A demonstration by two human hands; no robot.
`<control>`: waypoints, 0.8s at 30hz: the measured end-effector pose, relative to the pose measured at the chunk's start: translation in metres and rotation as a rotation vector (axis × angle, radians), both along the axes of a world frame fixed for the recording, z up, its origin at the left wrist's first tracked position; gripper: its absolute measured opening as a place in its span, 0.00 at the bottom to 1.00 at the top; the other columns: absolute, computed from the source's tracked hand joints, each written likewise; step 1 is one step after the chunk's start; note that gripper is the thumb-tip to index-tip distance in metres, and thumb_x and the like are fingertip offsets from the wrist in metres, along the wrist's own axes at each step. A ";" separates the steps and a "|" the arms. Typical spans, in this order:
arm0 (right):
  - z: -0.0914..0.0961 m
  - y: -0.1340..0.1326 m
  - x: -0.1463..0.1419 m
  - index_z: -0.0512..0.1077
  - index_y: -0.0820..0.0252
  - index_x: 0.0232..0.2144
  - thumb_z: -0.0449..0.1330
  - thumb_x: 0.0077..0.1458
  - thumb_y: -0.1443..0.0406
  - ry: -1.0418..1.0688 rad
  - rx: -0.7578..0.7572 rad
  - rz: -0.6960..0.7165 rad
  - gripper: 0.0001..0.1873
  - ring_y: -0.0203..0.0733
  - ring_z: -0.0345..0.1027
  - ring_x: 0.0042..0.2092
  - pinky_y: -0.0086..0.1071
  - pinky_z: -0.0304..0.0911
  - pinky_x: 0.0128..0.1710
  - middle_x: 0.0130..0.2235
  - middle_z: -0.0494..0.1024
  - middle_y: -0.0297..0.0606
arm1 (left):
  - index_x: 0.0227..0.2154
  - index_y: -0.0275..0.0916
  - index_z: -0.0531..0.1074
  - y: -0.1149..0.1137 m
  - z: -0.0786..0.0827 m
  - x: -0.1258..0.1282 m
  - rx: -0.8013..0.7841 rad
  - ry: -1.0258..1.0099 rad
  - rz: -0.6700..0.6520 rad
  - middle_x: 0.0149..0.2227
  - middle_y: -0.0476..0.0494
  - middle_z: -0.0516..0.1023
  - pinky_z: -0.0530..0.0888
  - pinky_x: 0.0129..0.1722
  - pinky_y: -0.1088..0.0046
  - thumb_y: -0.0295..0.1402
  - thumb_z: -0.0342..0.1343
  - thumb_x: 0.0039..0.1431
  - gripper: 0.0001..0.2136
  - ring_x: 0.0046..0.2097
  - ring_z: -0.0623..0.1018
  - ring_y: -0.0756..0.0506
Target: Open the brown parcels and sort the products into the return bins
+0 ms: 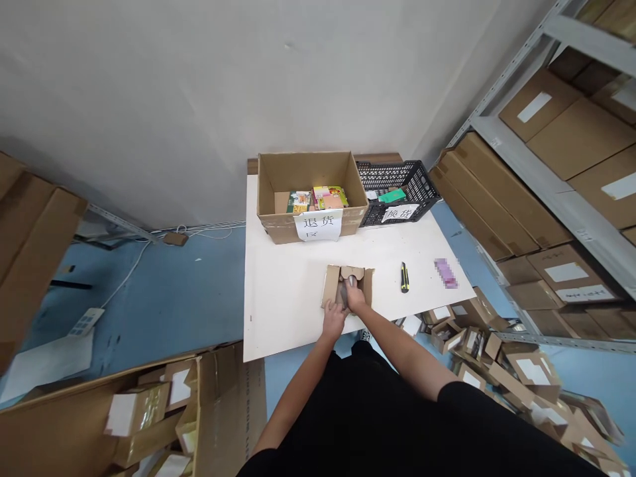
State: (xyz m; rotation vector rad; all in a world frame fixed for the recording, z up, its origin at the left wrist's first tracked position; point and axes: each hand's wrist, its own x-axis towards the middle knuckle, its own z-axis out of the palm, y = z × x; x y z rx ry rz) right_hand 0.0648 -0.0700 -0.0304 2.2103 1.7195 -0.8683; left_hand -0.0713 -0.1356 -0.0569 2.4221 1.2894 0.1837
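Observation:
A small open cardboard box (pixel 332 281) lies on the white table (pixel 283 291) just in front of me, its flaps spread. My left hand (pixel 332 320) grips the box's near edge. My right hand (pixel 354 297) reaches into the box with its fingers closed around a small grey item (pixel 352 281) that I cannot name. A larger open carton (pixel 311 192) with a paper label holds several colourful packets at the table's back.
A black plastic crate (pixel 397 189) with a green item stands right of the carton. A utility knife (pixel 404 276) and a pink object (pixel 446 272) lie to the right. Small boxes litter the floor at right, shelves hold cartons, and a big carton of boxes (pixel 149 411) stands at lower left.

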 end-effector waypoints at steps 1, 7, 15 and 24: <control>0.006 -0.002 -0.001 0.50 0.47 0.76 0.63 0.55 0.76 0.005 0.038 0.028 0.52 0.54 0.78 0.56 0.41 0.72 0.55 0.78 0.42 0.53 | 0.48 0.50 0.84 0.003 0.001 -0.001 0.004 0.003 0.001 0.41 0.42 0.80 0.59 0.69 0.47 0.23 0.51 0.70 0.18 0.48 0.77 0.41; 0.037 -0.009 0.016 0.48 0.47 0.77 0.57 0.55 0.75 0.232 0.486 0.012 0.51 0.58 0.73 0.61 0.46 0.71 0.60 0.79 0.41 0.42 | 0.49 0.50 0.84 0.029 0.008 -0.055 0.028 0.064 0.095 0.43 0.40 0.81 0.61 0.67 0.45 0.22 0.50 0.69 0.20 0.49 0.78 0.39; -0.013 0.024 0.091 0.50 0.63 0.76 0.56 0.56 0.66 0.476 0.633 -0.185 0.47 0.53 0.51 0.75 0.52 0.52 0.74 0.74 0.59 0.49 | 0.49 0.50 0.84 0.051 0.030 -0.169 0.058 0.116 0.119 0.43 0.39 0.80 0.66 0.62 0.49 0.20 0.51 0.62 0.23 0.49 0.76 0.36; -0.078 0.024 0.090 0.63 0.66 0.71 0.55 0.62 0.64 0.236 0.326 -0.225 0.36 0.58 0.47 0.76 0.49 0.55 0.71 0.75 0.56 0.53 | 0.57 0.44 0.77 0.012 0.081 -0.098 0.318 -0.229 0.382 0.52 0.35 0.78 0.77 0.55 0.55 0.20 0.51 0.62 0.24 0.55 0.77 0.36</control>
